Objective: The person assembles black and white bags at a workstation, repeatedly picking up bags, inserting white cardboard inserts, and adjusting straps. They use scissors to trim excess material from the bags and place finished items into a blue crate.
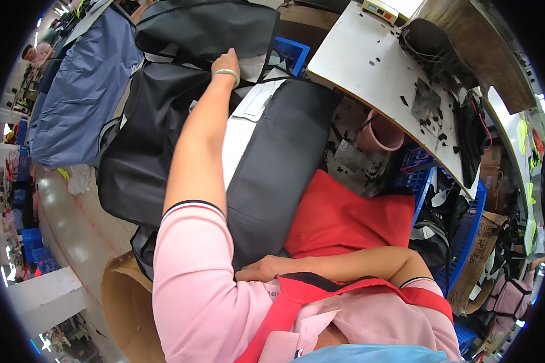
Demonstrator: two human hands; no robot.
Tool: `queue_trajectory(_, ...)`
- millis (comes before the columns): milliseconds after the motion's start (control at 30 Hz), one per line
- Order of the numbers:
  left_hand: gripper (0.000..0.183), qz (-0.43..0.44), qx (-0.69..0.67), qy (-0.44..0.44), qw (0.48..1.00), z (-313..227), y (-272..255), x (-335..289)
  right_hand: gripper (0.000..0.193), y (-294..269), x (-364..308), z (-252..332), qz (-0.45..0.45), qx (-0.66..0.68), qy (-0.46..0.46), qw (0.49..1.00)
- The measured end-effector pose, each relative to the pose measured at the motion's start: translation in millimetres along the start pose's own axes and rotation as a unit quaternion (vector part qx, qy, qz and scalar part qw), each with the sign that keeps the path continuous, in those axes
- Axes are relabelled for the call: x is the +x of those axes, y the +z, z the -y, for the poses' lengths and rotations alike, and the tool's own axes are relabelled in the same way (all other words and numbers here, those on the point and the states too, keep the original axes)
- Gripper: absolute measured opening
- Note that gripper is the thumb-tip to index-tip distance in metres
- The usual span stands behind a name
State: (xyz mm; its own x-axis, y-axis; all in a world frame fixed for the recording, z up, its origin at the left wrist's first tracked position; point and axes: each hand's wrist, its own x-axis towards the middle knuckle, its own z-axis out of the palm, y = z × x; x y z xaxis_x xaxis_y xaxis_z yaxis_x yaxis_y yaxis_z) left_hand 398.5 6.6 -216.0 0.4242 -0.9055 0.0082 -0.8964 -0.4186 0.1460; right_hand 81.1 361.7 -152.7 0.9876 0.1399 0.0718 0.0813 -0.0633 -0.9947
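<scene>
My left hand (227, 62), with a pale bangle at the wrist, reaches far forward. Its fingers are closed on the lower edge of a black fabric panel (209, 30) with a whitish underside. Close to my body, my right hand (264, 269) is bent across at the near end of a long black fabric piece (278, 157). Its fingers look curled on that end, though partly hidden. A white strip (239, 145) runs along the left side of this piece. More loose black fabric (151, 139) hangs in folds left of my left forearm.
Red fabric (351, 218) lies right of the black piece. A scrap-strewn white table (369, 60) stands at the right, with a pink bucket (378, 132) beneath its edge and a blue basket (466, 242) nearby. Blue-grey cloth (85, 91) covers something left; a cardboard box (124, 302) stands lower left.
</scene>
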Motion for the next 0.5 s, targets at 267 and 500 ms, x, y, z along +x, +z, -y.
queue_trajectory(267, 0.079, -0.231, 0.041, 0.234, 0.943, -48.4, -16.1, -42.1, 0.022, 3.8, 18.1, -20.5, 0.081, -0.036, 0.074, 0.993)
queue_trajectory(500, 0.087, -0.206, 0.138, 0.069, 0.966, -89.8, 18.3, 12.3, 0.013, 15.2, 14.4, -56.3, 0.014, 0.073, 0.023, 0.997)
